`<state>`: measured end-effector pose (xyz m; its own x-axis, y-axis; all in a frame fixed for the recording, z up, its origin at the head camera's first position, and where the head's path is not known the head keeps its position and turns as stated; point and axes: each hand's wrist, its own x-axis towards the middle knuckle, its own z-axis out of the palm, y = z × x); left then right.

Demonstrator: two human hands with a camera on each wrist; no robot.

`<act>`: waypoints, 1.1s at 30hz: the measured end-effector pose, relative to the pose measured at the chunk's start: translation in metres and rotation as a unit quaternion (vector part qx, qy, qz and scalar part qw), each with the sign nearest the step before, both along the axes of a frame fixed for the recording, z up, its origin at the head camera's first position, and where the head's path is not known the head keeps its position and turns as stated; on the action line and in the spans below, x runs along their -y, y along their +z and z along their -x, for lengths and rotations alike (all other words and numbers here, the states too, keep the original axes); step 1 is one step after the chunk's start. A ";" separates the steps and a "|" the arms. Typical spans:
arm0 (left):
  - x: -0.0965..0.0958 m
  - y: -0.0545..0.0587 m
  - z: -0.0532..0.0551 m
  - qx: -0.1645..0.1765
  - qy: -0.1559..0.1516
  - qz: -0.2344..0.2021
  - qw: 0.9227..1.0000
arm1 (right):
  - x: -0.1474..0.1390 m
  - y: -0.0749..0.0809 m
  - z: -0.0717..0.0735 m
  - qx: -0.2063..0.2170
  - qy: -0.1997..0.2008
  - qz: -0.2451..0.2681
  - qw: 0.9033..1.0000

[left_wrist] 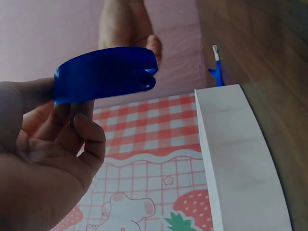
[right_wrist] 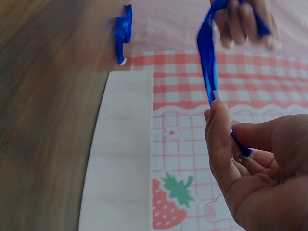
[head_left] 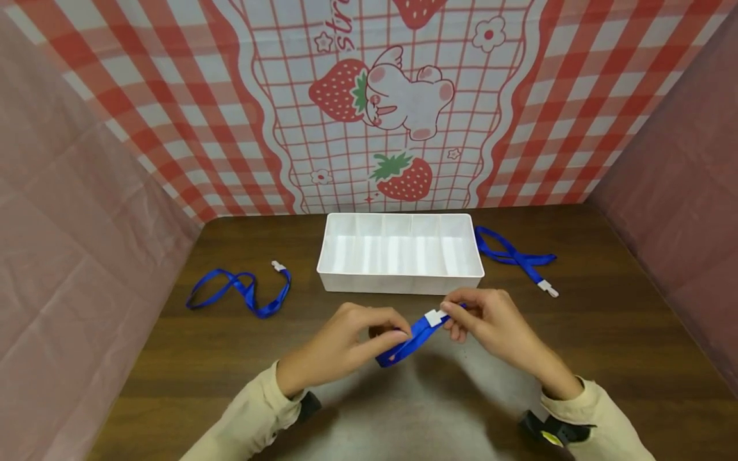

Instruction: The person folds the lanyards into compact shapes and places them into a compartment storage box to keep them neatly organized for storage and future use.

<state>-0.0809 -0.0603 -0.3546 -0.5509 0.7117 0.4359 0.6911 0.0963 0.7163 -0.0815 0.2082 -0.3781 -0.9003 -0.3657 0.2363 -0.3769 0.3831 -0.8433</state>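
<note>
A folded blue lanyard (head_left: 410, 346) with a white plastic clip (head_left: 434, 318) is stretched between both hands, in front of the white box. My left hand (head_left: 352, 339) pinches the folded strap between thumb and fingers; the left wrist view shows the blue band (left_wrist: 103, 74) bending round in a loop. The right hand (head_left: 498, 323) pinches the clip end between thumb and forefinger. A short piece of strap (right_wrist: 240, 144) pokes out below the right fingers in the right wrist view. Those fingers hide part of the clip.
A white box (head_left: 400, 283) with several compartments stands at the back by the checked cloth. To its left lies a blue lanyard (head_left: 248, 296) with a white clip; another lanyard (head_left: 513, 256) lies to its right. Pink cloth (head_left: 86, 256) hangs at the sides of the wooden table (head_left: 190, 365).
</note>
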 end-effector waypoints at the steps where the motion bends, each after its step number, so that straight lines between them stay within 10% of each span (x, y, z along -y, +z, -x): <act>1: -0.003 0.000 0.001 -0.006 0.010 0.006 1.000 | 0.002 0.002 -0.002 -0.009 -0.001 -0.003 1.000; 14: -0.030 -0.012 0.020 -0.010 0.021 -0.021 1.000 | 0.016 0.010 -0.009 0.061 0.048 0.073 0.994; 26: -0.035 -0.012 0.022 -0.144 0.010 -0.001 0.989 | 0.014 0.012 -0.006 0.182 0.128 0.179 0.958; 33: -0.033 -0.010 0.021 -0.127 -0.002 0.024 0.992 | 0.011 0.009 -0.003 0.223 0.188 0.208 0.934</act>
<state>-0.1014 -0.0272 -0.3649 -0.4249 0.7366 0.5262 0.8492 0.1230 0.5135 -0.0782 0.1975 -0.3694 -0.7698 -0.6355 0.0597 0.0059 -0.1006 -0.9949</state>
